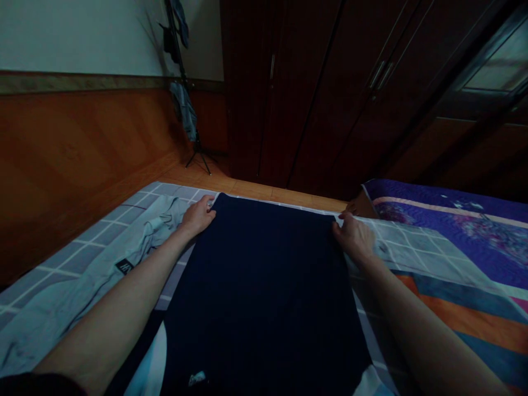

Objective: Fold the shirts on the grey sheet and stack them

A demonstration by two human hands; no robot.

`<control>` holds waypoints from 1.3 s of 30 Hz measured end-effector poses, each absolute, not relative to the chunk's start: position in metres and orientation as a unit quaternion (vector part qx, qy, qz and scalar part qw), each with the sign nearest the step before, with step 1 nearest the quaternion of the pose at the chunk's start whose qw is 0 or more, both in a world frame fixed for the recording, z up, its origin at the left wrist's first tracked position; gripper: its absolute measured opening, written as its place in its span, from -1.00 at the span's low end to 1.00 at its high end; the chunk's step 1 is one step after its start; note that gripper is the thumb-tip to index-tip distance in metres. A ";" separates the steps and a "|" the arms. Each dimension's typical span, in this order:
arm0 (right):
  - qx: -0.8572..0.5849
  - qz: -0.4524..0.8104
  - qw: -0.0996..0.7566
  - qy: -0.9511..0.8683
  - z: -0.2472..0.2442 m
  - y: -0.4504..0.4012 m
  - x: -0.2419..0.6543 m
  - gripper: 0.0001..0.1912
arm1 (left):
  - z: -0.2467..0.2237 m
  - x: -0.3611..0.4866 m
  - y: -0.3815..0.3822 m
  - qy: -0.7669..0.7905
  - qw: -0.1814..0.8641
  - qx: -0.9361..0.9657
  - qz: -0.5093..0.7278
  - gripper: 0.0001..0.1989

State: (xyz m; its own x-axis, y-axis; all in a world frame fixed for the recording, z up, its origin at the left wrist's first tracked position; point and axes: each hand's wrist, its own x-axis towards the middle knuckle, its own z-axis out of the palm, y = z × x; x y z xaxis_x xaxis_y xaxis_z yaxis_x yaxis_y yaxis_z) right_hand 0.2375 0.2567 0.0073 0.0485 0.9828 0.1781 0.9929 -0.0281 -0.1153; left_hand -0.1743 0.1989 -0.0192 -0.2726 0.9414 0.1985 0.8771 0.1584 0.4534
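Observation:
A dark navy T-shirt (268,275) lies spread flat on the bed, its straight hem at the far side. Light blue and white panels show at its near left and near right, and a small pale print sits close to the bottom of the view. At the far left corner of the hem, my left hand (200,215) has its fingers closed on the cloth edge. The opposite corner is pinched by my right hand (353,235), whose fingertips are partly hidden. Both forearms reach forward along the shirt's sides.
Left of the shirt lies a rumpled light grey garment (144,236) with a black label. The bed has a grey checked sheet (107,228). Purple bedding (462,220) and an orange-and-blue striped cloth (474,313) are at right. Beyond stand a dark wardrobe (289,99) and a clothes stand (181,71).

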 end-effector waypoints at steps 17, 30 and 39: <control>-0.523 -0.096 0.033 -0.846 -0.032 0.261 0.226 -0.32 | 0.022 -0.178 0.122 0.704 0.224 0.648 0.185 -0.58; -0.527 -0.169 0.000 -0.833 0.001 0.230 0.197 -0.47 | 0.014 -0.188 -0.024 0.651 0.237 0.707 0.145 -0.88; -0.231 0.089 0.113 -0.962 0.031 -0.004 0.102 -0.41 | 0.019 -0.208 -0.027 0.655 0.323 0.625 0.277 -0.84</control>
